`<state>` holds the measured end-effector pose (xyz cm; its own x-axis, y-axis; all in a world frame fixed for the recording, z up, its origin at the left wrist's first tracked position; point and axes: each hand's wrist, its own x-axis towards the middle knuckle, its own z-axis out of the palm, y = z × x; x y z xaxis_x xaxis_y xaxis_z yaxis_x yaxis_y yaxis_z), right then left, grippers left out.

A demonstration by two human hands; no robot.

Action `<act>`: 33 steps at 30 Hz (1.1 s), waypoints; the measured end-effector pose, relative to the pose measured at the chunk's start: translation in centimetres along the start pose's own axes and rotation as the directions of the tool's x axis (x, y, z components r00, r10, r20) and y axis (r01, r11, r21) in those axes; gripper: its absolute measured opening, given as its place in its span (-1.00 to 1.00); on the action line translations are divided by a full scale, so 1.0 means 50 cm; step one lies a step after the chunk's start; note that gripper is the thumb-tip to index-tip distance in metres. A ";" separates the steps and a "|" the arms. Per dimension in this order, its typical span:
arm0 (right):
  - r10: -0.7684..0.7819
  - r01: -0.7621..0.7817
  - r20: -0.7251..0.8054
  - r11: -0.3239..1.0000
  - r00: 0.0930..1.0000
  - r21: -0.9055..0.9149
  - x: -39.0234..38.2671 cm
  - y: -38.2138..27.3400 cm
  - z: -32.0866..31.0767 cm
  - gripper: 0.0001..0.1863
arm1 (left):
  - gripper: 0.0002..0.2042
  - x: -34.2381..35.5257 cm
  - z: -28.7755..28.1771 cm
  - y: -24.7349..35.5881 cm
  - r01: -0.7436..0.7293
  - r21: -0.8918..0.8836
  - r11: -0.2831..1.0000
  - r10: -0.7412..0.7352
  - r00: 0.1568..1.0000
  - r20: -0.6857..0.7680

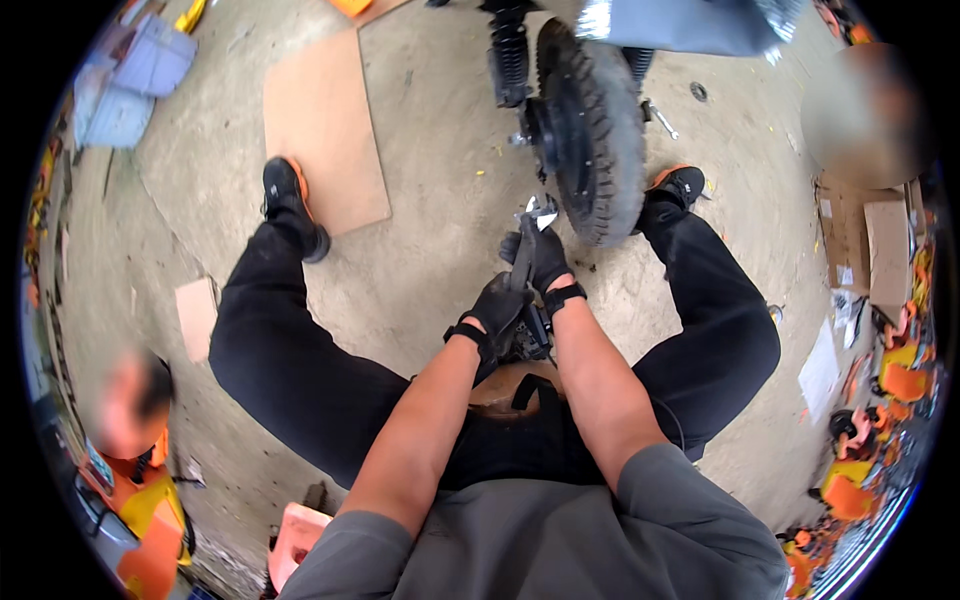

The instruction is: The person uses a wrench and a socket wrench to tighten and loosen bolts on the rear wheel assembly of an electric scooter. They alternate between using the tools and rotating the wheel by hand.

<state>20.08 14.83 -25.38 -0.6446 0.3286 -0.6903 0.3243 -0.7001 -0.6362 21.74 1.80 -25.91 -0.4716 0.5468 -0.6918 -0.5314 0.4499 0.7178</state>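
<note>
Silvery piece (543, 214) gleams, gripped by right hand (547, 258); grip of left hand (497, 305) unclear.

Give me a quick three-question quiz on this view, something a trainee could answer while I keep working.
1. True or false: the left hand and the right hand both wear dark gloves.

2. Multiple choice: where does the wrench lie?
A) On the brown sheet
B) On the floor, to the right of the wheel in the picture
C) In the left hand

3. Short answer: which of the person's hands is nearer to the wheel?

Key:
1. True; dark gloves cover both.
2. B; it lies on the floor, just right of the wheel.
3. The right hand; it reaches farther forward, close by the tire.
</note>
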 end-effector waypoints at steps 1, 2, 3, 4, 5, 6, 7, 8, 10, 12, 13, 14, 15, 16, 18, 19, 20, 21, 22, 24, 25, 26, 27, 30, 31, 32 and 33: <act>0.035 -0.035 -0.007 0.999 0.999 -0.001 0.002 -0.004 0.006 -0.67 | -0.76 0.011 0.000 -0.017 -0.023 -0.028 0.999 0.023 1.000 -0.016; 0.028 -0.029 -0.019 0.999 0.999 -0.031 0.010 -0.001 0.014 -0.66 | -0.76 0.025 0.000 -0.036 -0.051 -0.052 0.997 0.050 0.998 -0.034; 0.021 -0.023 -0.031 0.998 0.999 -0.062 0.017 0.003 0.019 -0.66 | -0.76 0.039 0.002 -0.057 -0.079 -0.075 0.994 0.075 0.996 -0.053; 0.008 -0.014 -0.060 0.995 0.998 -0.101 0.025 0.003 0.012 -0.65 | -0.77 0.034 0.009 -0.040 -0.072 -0.063 0.995 0.068 0.996 -0.057; -0.001 -0.009 -0.077 0.991 0.997 -0.136 0.028 0.003 0.019 -0.64 | -0.77 0.026 0.003 -0.024 -0.046 -0.117 0.992 0.043 0.999 -0.033; -0.015 -0.002 -0.103 0.985 0.995 -0.171 0.028 0.002 0.018 -0.64 | -0.77 0.019 0.002 -0.009 -0.018 -0.170 0.985 0.019 1.000 0.003; -0.028 0.005 -0.121 0.983 0.992 -0.184 0.029 0.004 0.022 -0.63 | -0.77 0.017 0.002 -0.005 0.009 -0.220 0.976 -0.001 0.999 0.036; -0.027 0.007 -0.109 0.983 0.994 -0.182 0.031 0.007 0.030 -0.63 | -0.78 0.028 -0.001 -0.022 -0.018 -0.259 0.966 0.027 0.999 0.034; -0.024 0.007 -0.101 0.985 0.995 -0.170 0.033 0.015 0.026 -0.63 | -0.77 0.047 0.002 -0.054 -0.040 -0.157 0.987 0.040 0.999 0.000; -0.046 0.030 -0.104 0.988 0.993 -0.151 0.038 0.020 0.005 -0.64 | -0.76 0.043 0.006 -0.042 -0.025 -0.123 0.992 0.027 0.999 0.018; -0.057 0.043 -0.099 0.989 0.993 -0.139 0.039 0.020 0.002 -0.65 | -0.75 0.045 0.007 -0.042 -0.040 -0.135 0.990 0.043 0.999 0.020; -0.068 0.052 -0.100 0.986 0.993 -0.157 0.040 0.020 0.000 -0.66 | -0.75 0.047 0.008 -0.043 -0.054 -0.146 0.988 0.058 0.998 0.023; -0.079 0.061 -0.101 0.983 0.992 -0.174 0.043 0.021 0.000 -0.66 | -0.76 0.049 0.007 -0.044 -0.046 -0.142 0.989 0.050 0.999 0.022; -0.090 0.069 -0.106 0.979 0.990 -0.192 0.042 0.021 -0.001 -0.67 | -0.77 0.041 0.005 -0.031 -0.036 -0.138 0.990 0.040 0.999 0.026; -0.096 0.076 -0.098 0.979 0.991 -0.192 0.044 0.021 0.001 -0.69 | -0.77 0.038 0.003 -0.024 -0.037 -0.140 0.989 0.041 0.999 0.025; -0.099 0.081 -0.088 0.978 0.991 -0.191 0.043 0.019 0.008 -0.69 | -0.76 0.042 -0.002 -0.027 -0.051 -0.145 0.988 0.054 0.998 0.016; -0.106 0.089 -0.071 0.975 0.992 -0.204 0.041 0.015 0.014 -0.70 | -0.75 0.045 -0.003 -0.029 -0.064 -0.150 0.987 0.066 0.998 0.006; -0.103 0.085 -0.072 0.974 0.992 -0.211 0.038 0.011 0.018 -0.71 | -0.75 0.047 0.000 -0.030 -0.054 -0.173 0.983 0.055 0.998 0.006; -0.104 0.085 -0.075 0.973 0.992 -0.217 0.041 0.010 0.018 -0.71 | -0.76 0.048 0.001 -0.025 -0.045 -0.195 0.980 0.048 0.999 0.008; -0.109 0.091 -0.075 0.973 0.991 -0.214 0.043 0.007 0.017 -0.72 | -0.78 0.044 0.002 -0.015 -0.043 -0.217 0.975 0.046 0.999 0.008; -0.104 0.089 -0.069 0.977 0.992 -0.195 0.046 0.008 0.013 -0.71 | -0.78 0.039 0.000 -0.006 -0.048 -0.217 0.975 0.051 0.999 0.006; -0.099 0.087 -0.063 0.980 0.993 -0.176 0.049 0.008 0.010 -0.71 | -0.79 0.034 -0.002 0.003 -0.054 -0.217 0.975 0.056 0.998 0.004; -0.094 0.085 -0.056 0.984 0.994 -0.158 0.052 0.007 0.006 -0.71 | -0.79 0.030 -0.004 0.013 -0.054 -0.192 0.980 0.055 0.999 -0.002; -0.058 0.053 -0.031 0.991 0.998 -0.125 0.057 0.006 -0.001 -0.69 | -0.80 0.024 -0.004 0.024 -0.040 -0.182 0.982 0.039 0.999 -0.010; -0.047 0.043 -0.031 0.991 0.998 -0.124 0.054 0.004 0.004 -0.69 | -0.81 0.027 -0.002 0.021 -0.029 -0.220 0.975 0.028 1.000 -0.007; -0.037 0.033 -0.031 0.992 0.999 -0.123 0.051 0.001 0.009 -0.70 | -0.81 0.029 -0.002 0.017 -0.017 -0.257 0.966 0.017 1.000 -0.004; -0.027 0.023 -0.032 0.992 0.999 -0.122 0.048 -0.001 0.014 -0.70 | -0.80 0.031 -0.004 0.013 -0.001 -0.268 0.964 0.005 1.000 0.016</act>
<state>18.01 15.22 -26.76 -0.6306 0.3672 -0.6837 0.3915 -0.6102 -0.6888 20.55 2.80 -26.52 -0.4631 0.5602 -0.6868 -0.7001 0.2440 0.6711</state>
